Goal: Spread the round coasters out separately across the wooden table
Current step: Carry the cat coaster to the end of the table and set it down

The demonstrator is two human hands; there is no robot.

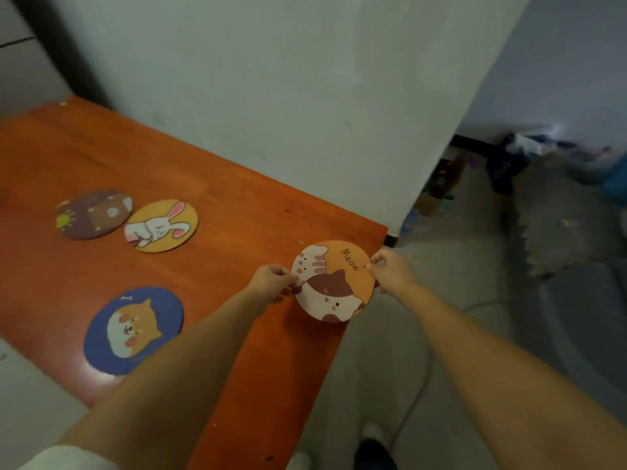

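Coasters number four: the orange cat "Meow" coaster (334, 281) is pinched at opposite edges by the left hand (271, 281) and right hand (390, 271), fingers closed on its rim, at the wooden table (237, 212) corner; three lie flat apart: brown coaster (94, 214), rabbit coaster (161, 226), blue dog coaster (134, 330)

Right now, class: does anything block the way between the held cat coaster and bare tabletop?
Nothing visible does. Both hands, left and right, hold the cat coaster over the table edge; bare wood lies beside it.
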